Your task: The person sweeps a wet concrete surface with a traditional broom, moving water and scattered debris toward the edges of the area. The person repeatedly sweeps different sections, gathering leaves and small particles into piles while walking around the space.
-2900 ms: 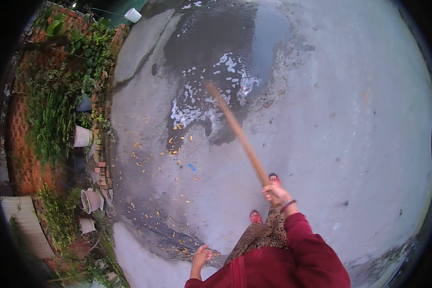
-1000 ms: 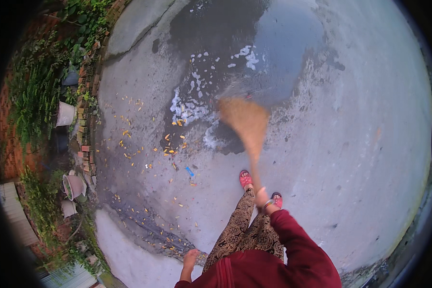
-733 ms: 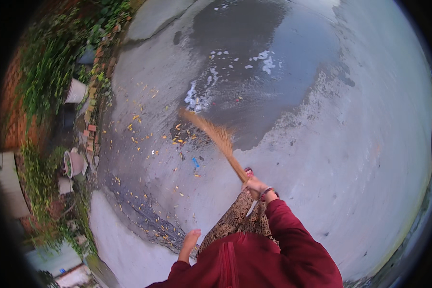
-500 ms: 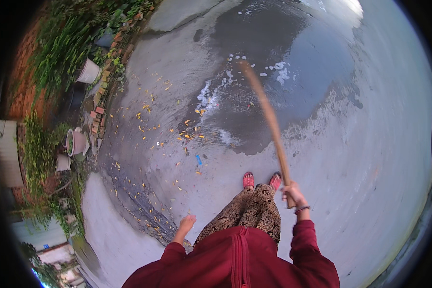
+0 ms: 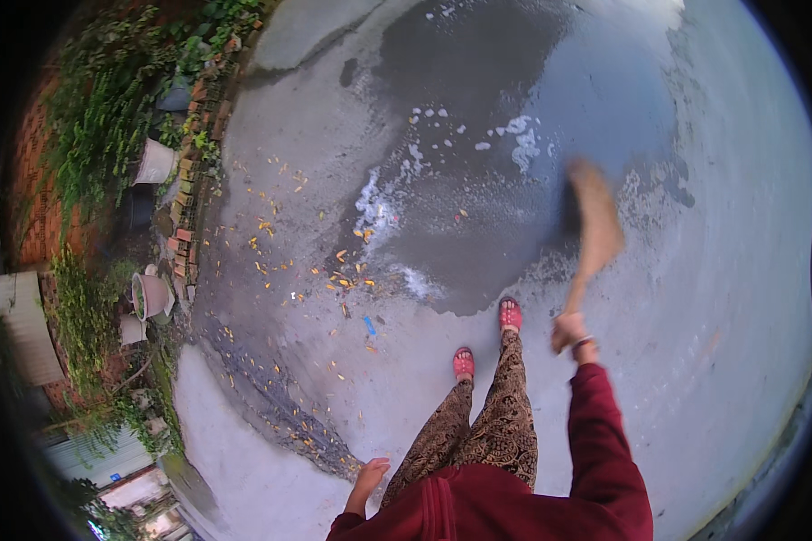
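Note:
My right hand (image 5: 568,333) is closed round the handle of a tan straw broom (image 5: 598,221). The broom's broad head is smeared by motion, with its far end over the right part of a wet patch (image 5: 487,225) on the concrete; I cannot tell whether it touches the ground. White foam (image 5: 376,206) lies along the left side of this patch and in spots further away. Low beside my left leg, my left hand (image 5: 371,472) holds nothing, its fingers loosely bent and partly apart.
Yellow leaves (image 5: 341,281) and a blue scrap (image 5: 370,326) litter the ground left of the water. A dark, uneven strip (image 5: 280,410) runs at lower left. Bricks (image 5: 182,243), pots (image 5: 150,295) and plants (image 5: 99,117) line the left side. A pale wall (image 5: 758,270) stands right.
My right hand has swung the broom to the right, and its broad head now shows. My right foot has stepped forward. My left hand has dropped lower in view.

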